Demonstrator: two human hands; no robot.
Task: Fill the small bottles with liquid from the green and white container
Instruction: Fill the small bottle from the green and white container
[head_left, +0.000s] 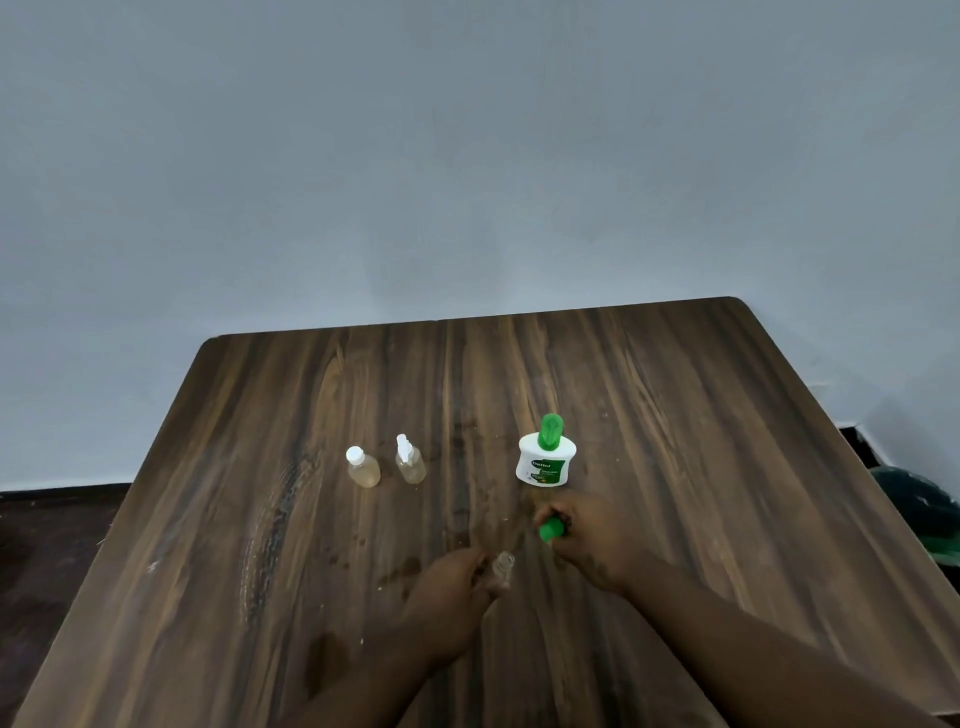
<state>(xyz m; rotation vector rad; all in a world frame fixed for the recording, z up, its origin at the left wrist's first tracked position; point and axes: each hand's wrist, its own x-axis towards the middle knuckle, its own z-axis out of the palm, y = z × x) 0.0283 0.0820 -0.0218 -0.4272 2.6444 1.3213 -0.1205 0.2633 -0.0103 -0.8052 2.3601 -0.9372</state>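
Note:
The green and white container (545, 462) with a green pump top stands upright on the wooden table (675, 415). To its left stand two small clear bottles of pale liquid, one with a white cap (362, 467) and one with a white spray top (410, 461). Near the front, my left hand (452, 587) holds a small uncapped clear bottle (501, 569) upright on the table. Just right of it, my right hand (592, 540) grips a small green cap (549, 531), a little above and right of the bottle's mouth.
Dark wet marks (395, 569) spot the table left of my left hand. A grey wall rises behind the table's far edge. A dark green object (930, 499) lies on the floor off the right edge.

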